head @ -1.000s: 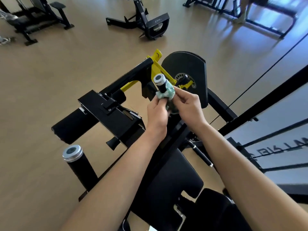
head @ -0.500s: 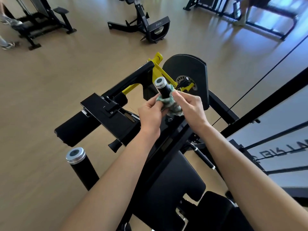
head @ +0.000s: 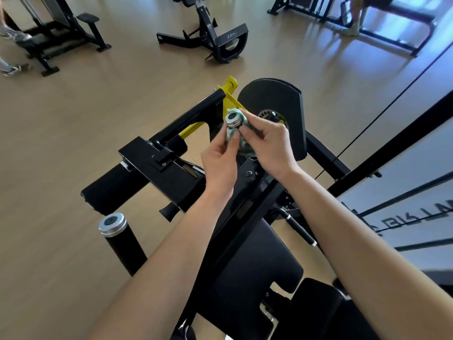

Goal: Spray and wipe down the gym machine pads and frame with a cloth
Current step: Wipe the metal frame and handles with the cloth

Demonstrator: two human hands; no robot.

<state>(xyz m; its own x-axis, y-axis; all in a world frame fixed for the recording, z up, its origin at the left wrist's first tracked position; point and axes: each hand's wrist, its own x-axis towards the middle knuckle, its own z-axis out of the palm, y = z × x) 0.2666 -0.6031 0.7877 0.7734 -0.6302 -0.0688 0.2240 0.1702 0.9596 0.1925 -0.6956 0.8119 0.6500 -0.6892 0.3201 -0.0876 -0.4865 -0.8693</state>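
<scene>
Green cloth (head: 235,138) bunched around the handle just under its silver end cap (head: 232,118). Left hand (head: 219,159) fingertips pinch the cloth from below; right hand (head: 266,141) fingers close on it from the side.

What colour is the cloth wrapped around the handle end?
Mottled green and white cloth, seen best in the head view, the only one.
</scene>
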